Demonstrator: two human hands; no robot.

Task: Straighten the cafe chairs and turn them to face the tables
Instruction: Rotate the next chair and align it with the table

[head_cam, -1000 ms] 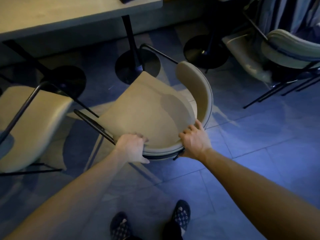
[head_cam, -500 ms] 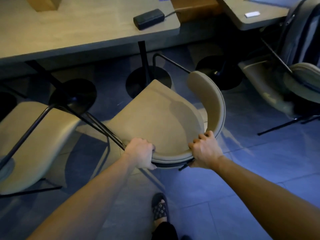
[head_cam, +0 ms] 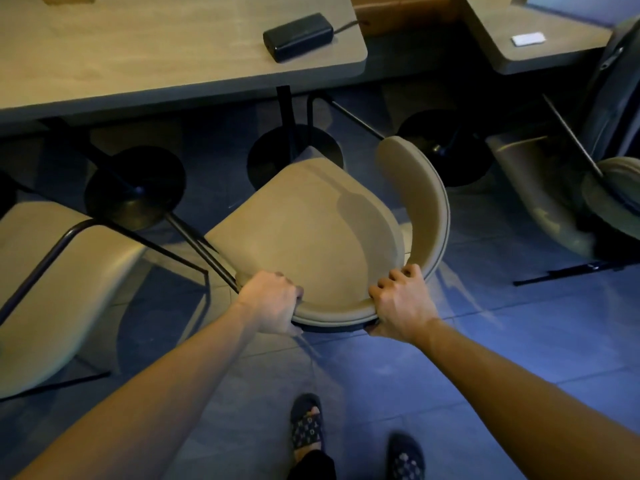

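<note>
Biggest thing in view is the long wooden table [head_cam: 138,60] across the top, standing on black pedestal bases. A second table [head_cam: 540,46] sits off to the right, with another chair [head_cam: 540,188] pushed up near it. On the left there's a neighbouring beige chair [head_cam: 69,292], already roughly tucked toward the table.

The chair being handled [head_cam: 311,237] sits right in the middle, seat corner pointing at the pedestal base [head_cam: 294,157], so it looks skewed rather than square to the table. My guess is it needs a bit more twist before it goes in.

Both hands are on the curved backrest rim nearest the camera. Left hand [head_cam: 273,303] is curled tight over the rim where the dark metal frame meets it; right hand [head_cam: 401,306] is wrapped around the rim too, fingers over the top. Gripping wide like that makes sense for steering.

Smallest bit: a black power bank [head_cam: 298,36] with a cable, lying on the table.
</note>
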